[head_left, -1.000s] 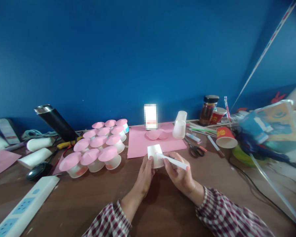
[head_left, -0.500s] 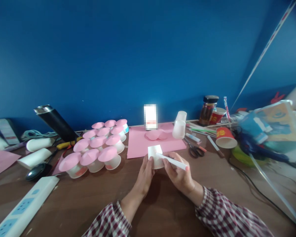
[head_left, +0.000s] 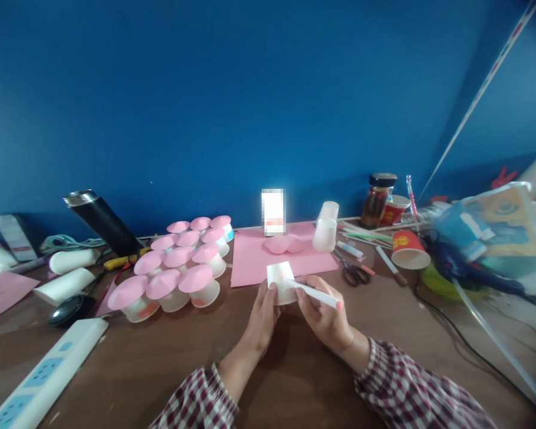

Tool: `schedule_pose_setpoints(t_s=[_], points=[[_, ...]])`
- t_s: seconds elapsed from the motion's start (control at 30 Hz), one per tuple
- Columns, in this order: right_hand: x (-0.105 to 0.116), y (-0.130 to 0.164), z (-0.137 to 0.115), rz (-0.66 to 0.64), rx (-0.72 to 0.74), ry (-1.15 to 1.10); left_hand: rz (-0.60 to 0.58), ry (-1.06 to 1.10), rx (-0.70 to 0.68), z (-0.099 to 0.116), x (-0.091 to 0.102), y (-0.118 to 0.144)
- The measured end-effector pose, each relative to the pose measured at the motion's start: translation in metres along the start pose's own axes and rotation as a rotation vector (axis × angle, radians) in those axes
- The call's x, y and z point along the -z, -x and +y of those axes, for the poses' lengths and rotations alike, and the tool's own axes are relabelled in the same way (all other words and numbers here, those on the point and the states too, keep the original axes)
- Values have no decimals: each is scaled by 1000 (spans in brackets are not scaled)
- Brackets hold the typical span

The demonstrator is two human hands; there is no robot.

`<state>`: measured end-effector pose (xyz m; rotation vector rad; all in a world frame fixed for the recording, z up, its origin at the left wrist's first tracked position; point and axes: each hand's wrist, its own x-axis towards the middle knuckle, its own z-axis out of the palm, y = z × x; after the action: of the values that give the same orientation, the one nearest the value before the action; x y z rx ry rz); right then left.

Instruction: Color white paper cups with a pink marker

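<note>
The left hand (head_left: 262,316) clamps the small white paper cup (head_left: 280,281), mouth down on the brown wooden table (head_left: 129,363), steadying it. The right hand (head_left: 325,316) grips a white marker pen (head_left: 312,292), tip against the cup wall.

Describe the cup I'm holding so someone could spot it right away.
On the brown table, just in front of the pink paper sheet, the left hand steadies a small white cup. Unlike the pink-capped cups to its left, it is bare, with a white marker touching it.
</note>
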<state>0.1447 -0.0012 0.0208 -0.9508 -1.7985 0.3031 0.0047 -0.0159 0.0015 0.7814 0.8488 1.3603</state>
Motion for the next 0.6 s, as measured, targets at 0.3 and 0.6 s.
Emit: schedule_pose_setpoints(t_s=[0.3,0.6], points=[[1,-1,1,15,12,28,-15,47,-5,2,-2,-1],[-1,2,3,54,-97,-105,-44,79,-5,3,-3,-3]])
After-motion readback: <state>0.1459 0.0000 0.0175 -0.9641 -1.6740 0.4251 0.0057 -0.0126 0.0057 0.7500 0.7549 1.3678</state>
